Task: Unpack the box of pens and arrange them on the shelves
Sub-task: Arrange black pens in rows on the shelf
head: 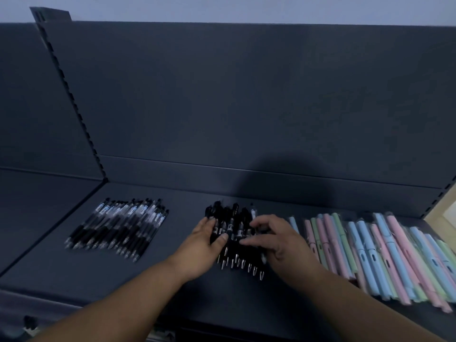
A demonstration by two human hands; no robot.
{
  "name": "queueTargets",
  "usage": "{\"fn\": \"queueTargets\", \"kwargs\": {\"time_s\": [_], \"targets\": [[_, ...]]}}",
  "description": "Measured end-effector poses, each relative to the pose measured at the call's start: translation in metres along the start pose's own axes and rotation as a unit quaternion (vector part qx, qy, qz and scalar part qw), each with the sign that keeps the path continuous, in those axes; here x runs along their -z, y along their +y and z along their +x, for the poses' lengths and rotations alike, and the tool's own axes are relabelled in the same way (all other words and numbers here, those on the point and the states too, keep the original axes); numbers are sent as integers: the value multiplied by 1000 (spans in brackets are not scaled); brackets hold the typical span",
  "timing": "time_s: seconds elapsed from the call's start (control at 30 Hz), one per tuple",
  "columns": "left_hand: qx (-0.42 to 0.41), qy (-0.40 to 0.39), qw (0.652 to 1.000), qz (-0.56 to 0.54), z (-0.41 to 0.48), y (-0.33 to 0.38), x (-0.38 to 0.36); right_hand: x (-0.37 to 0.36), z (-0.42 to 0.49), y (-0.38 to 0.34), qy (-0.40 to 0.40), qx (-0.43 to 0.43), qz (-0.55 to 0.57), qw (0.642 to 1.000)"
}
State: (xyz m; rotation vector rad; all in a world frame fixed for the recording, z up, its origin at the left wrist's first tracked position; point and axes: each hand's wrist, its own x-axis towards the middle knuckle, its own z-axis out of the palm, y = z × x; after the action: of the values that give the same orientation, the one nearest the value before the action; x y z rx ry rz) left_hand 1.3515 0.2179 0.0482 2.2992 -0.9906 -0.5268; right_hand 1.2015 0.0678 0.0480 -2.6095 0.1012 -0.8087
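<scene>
Midway through the arranging, by the look of it: squaring up the middle batch on the shelf [172, 275]. No box in view.

Far left: clear-barrelled pens [118, 228] with black grips, laid side by side in a slanted row, tips toward the shelf front, well apart from both hands.

Next, the left hand [199, 245], set against the left flank of the black pens [233, 230], fingers [209, 222] fairly straight and released, pushing rather than gripping.

Centre: the black pens themselves, a loose heap of dark barrels, overlapping and skewed, silver tips toward the shelf front and unevenly lined.

Then the right hand [281, 240], bent over the heap's right side, fingers [249, 241] touching the barrels. Pinching one or only pressing: impossible to tell through the blur.

Far right: pastel pens [385, 257] in pink, blue and green, in clear sleeves, just beside the right hand.

Likely next: press inward from both sides, spread the heap into one layer, level the tips, without nudging the pastel row.
</scene>
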Motion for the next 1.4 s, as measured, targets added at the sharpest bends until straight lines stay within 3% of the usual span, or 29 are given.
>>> {"fn": "queueTargets", "kwargs": {"time_s": [0.1,0.23,0.37,0.43,0.53,0.67,0.73,0.83,0.9,0.97,1.0,1.1,1.2,1.4], "targets": [[16,32,998,57,6,1,5,-4,-1,-5,13,2,26,1000],[20,44,998,49,5,1,12,-8,0,-5,17,-2,23,1000],[-1,139,990,-20,-3,16,19,-13,5,-9,16,20,40,999],[21,105,983,-148,-8,28,21,-17,10,-15,15,50,60,997],[97,-4,923,-371,-15,41,31,-24,19,-24,1,66,105,992],[156,-93,846,-502,-19,28,55,-33,33,-37,-13,81,131,988],[167,-105,830,-521,-20,17,65,-40,40,-48,-30,93,137,986],[176,-31,833,-524,-14,-3,80,-53,49,-55,-42,70,98,992],[164,73,868,-464,-9,-20,97,-61,55,-56,-42,28,57,997],[135,178,946,-235,-5,-45,116,-67,64,-59,-61,-16,27,998],[119,211,964,-111,-3,-57,126,-70,68,-63,-78,-33,15,996],[101,217,970,46,2,-90,148,-82,82,-76,-131,-62,-14,989],[81,193,972,106,10,-116,153,-96,95,-93,-166,-84,-23,982],[-37,140,979,142,14,-141,148,-121,119,-115,-242,-138,-59,959]]}}
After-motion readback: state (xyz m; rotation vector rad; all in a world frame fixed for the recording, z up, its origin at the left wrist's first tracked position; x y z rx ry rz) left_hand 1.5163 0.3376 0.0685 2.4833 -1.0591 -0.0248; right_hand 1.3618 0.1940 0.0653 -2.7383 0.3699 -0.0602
